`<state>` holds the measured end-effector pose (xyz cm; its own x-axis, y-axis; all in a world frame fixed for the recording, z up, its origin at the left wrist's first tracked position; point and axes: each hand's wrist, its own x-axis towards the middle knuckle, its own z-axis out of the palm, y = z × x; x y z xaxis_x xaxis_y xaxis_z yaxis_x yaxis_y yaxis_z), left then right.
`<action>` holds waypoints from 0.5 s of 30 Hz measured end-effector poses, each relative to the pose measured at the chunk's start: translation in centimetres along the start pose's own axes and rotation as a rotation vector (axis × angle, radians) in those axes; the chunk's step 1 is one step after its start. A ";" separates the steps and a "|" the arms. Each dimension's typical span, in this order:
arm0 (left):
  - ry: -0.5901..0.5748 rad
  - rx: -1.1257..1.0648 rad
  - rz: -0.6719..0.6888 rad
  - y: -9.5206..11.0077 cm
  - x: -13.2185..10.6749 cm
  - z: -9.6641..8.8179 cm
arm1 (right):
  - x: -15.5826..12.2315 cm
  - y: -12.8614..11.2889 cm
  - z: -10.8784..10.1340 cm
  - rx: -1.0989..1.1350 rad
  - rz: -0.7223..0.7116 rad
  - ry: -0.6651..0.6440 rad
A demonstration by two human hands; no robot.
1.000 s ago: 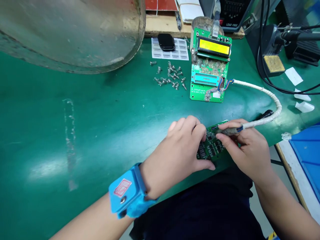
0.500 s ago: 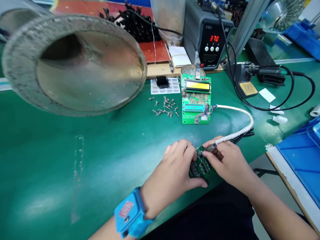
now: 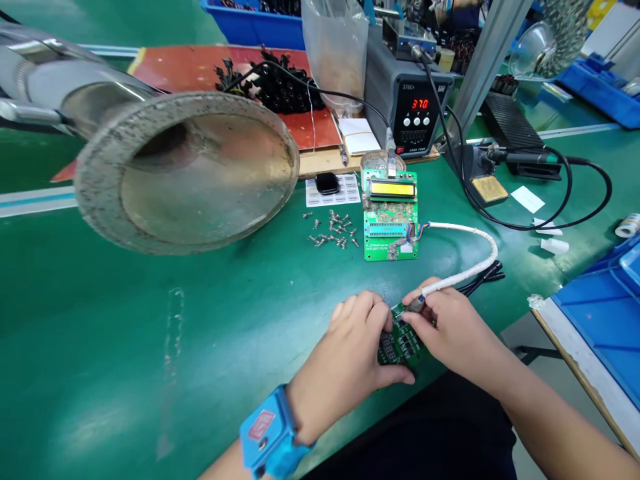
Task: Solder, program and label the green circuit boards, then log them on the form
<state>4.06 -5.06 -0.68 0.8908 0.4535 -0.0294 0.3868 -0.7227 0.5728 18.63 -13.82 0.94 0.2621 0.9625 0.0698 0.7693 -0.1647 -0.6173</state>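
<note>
A small green circuit board (image 3: 400,341) lies at the near edge of the green bench. My left hand (image 3: 350,360), with a blue wrist strap (image 3: 267,433), grips the board's left side with curled fingers. My right hand (image 3: 453,333) pinches a probe plug (image 3: 417,304) onto the board's top edge. From the plug a white wrapped cable (image 3: 475,267) runs up to a green programmer board (image 3: 391,213) with a lit yellow display.
A large metal fume funnel (image 3: 190,173) hangs over the bench at left. Loose small springs (image 3: 335,230) and a label sheet (image 3: 333,190) lie behind. A soldering station (image 3: 413,110) reading 370, an iron stand (image 3: 487,187) and blue bins (image 3: 607,307) stand right.
The camera has tilted up, showing more of the back of the bench. Both hands stay on the small board, the right still pressing the plug to it.
</note>
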 end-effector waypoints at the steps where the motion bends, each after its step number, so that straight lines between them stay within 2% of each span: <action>1: 0.004 -0.001 -0.001 0.0 0.0 0.0 | 0.1 -0.1 0.0 -0.009 0.002 -0.012; 9: 0.032 -0.057 0.013 0.0 0.0 -0.9 | 0.1 0.2 0.4 -0.008 -0.005 -0.022; 12: 0.128 -0.197 0.064 0.3 0.4 -1.3 | 0.0 0.5 0.3 0.004 -0.032 -0.024; 15: 0.256 -0.284 0.140 0.9 1.1 -0.8 | 0.2 0.5 0.1 -0.027 -0.064 -0.032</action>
<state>5.22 -4.77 0.48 0.8281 0.5021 0.2492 0.1529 -0.6300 0.7614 19.02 -13.67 0.50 0.1935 0.9776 0.0825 0.7992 -0.1083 -0.5912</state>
